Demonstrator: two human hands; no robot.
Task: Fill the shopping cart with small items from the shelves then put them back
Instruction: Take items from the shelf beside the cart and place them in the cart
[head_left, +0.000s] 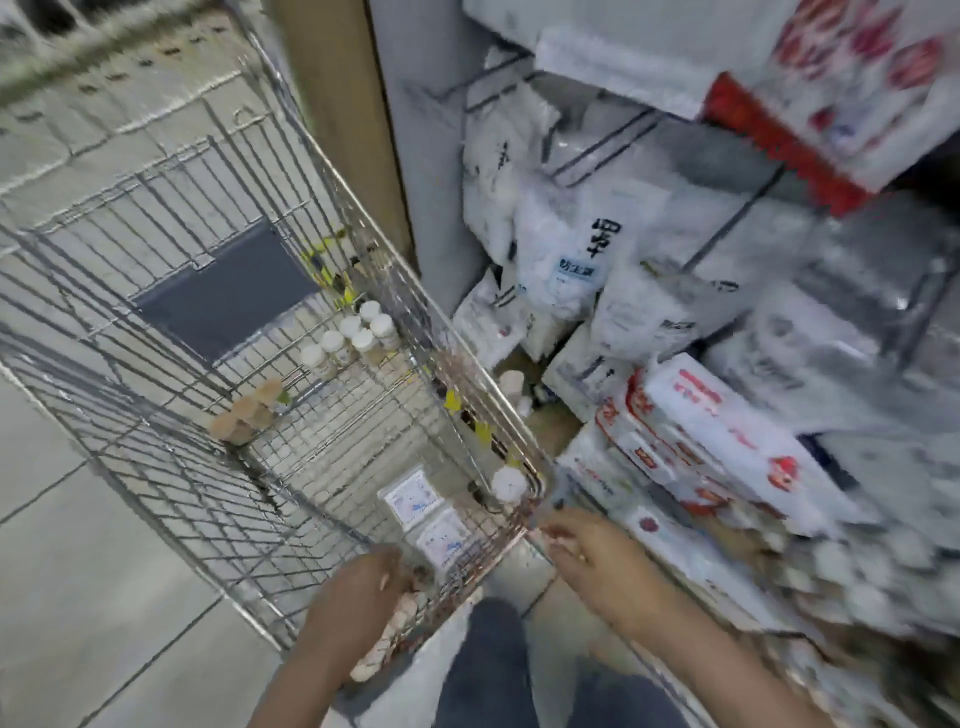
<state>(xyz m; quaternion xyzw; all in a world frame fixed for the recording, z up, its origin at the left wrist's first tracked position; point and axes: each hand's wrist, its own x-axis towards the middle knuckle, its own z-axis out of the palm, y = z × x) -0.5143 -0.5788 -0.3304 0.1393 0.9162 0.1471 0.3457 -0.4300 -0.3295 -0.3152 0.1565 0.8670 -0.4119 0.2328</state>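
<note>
A wire shopping cart (291, 291) stands on the tiled floor (78, 571), just beside the shelves (727, 218). The picture is blurry.

Inside the cart, near its right side, a bunch of little bottles with white caps (358, 335) stand together. A few tan-capped bottles (249, 413) stand near the left side. One more white-capped bottle (509, 484) sits in the near right corner. Two flat white packets (431, 519) lie on the cart's bottom close to the person.

The left hand (358, 603) reaches into the near end of the cart; its fingers curl around a row of small pale bottles (395, 623). The right hand (587, 556) is at the cart's near right corner. Its fingers touch the wire rim, but I cannot tell if they grip it.

The shelves are piled with white bags (561, 249) and red and white boxes (717, 431).
</note>
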